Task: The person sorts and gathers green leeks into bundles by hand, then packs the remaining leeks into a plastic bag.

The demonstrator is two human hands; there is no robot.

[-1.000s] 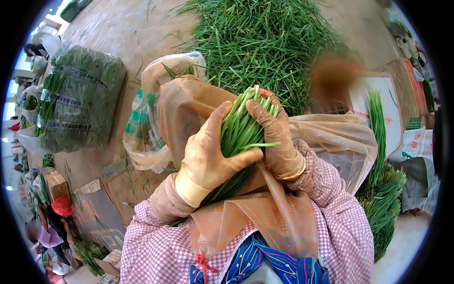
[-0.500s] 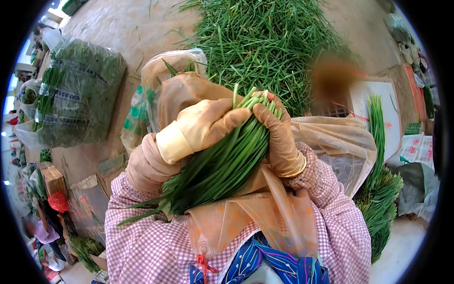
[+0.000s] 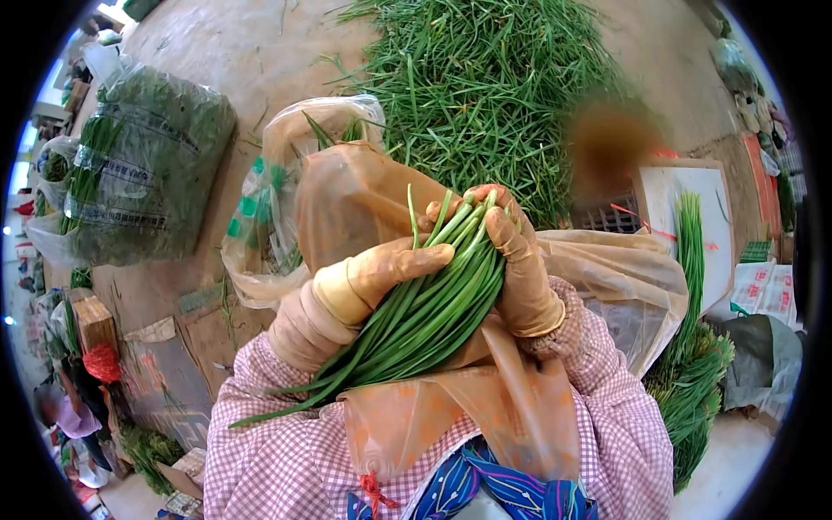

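Long green leaves with pale cut ends form a bunch of garlic chives (image 3: pixel 438 312) above my lap. My right hand (image 3: pixel 523 269), in a stained tan glove, is wrapped round the stem end, its thumb against the pale ends. My left hand (image 3: pixel 390 273), gloved alike, lies along the bunch's left side with its thumb over the leaves and other fingers partly hidden behind them. A stem or two stands apart from the bunch near my left fingertips. The leaf tips trail down left across my checked sleeve and the brownish plastic apron (image 3: pixel 459 416).
Loose green leaves (image 3: pixel 494 87) are heaped on the floor ahead. At left stands a large filled plastic bag (image 3: pixel 143 173); nearer lies an open clear bag (image 3: pixel 260 234). On the right are a white board (image 3: pixel 693 191), chives laid across it, and a stacked pile of chives (image 3: pixel 693 407).
My left hand has slid down and left from the stem ends, its thumb now across the leaves. My right hand still grips the bunch, which has fanned slightly, and the view has shifted a little.
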